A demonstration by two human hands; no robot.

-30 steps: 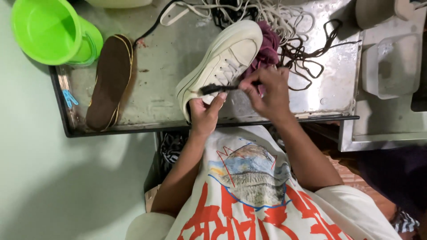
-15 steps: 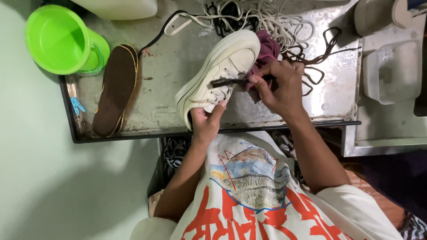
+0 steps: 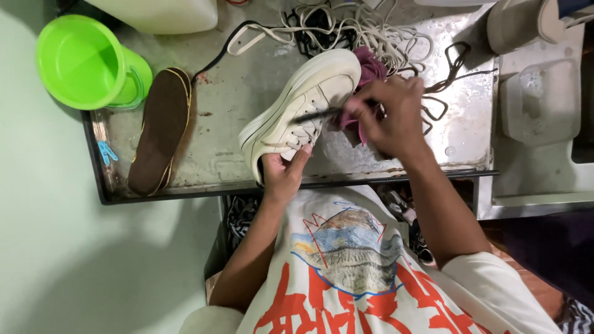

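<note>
Big scuffed metal tray (image 3: pixel 247 117) filling most of the view, stained and wet-looking, dark rim all round. Sitting roughly dead centre on it: a cream low-top sneaker (image 3: pixel 291 111), lying tilted on its side, toe pointing toward 1 o'clock, heel down at 7 o'clock near the tray's front edge. Thick off-white sole, a dark line running along where sole meets upper, cream laces showing through the eyelets. Looks pretty clean, honestly.

At 10 o'clock from the shoe, a bright green plastic tub (image 3: pixel 86 62) parked on the tray's corner. Just right of that, a brown insole (image 3: pixel 159 133) with a yellowish edge, lying flat, well apart from the shoe. Up at 12 o'clock, a messy tangle of pale laces (image 3: pixel 365 31) mixed with dark cord.

Right hand (image 3: pixel 390 114) at 3 o'clock of the shoe, curled closed around a thin dark brush (image 3: pixel 322 114), tip lying across the lacing area. Also bunched under that hand: a purplish-pink rag (image 3: pixel 370 67), touching the shoe's toe end.

Left hand (image 3: pixel 281 176) at 6 o'clock, gripping the heel end of the sneaker from below, fingers wrapped up onto the upper.

Tiny blue clip (image 3: pixel 106 151) over at 9 o'clock on the tray's left rim.
</note>
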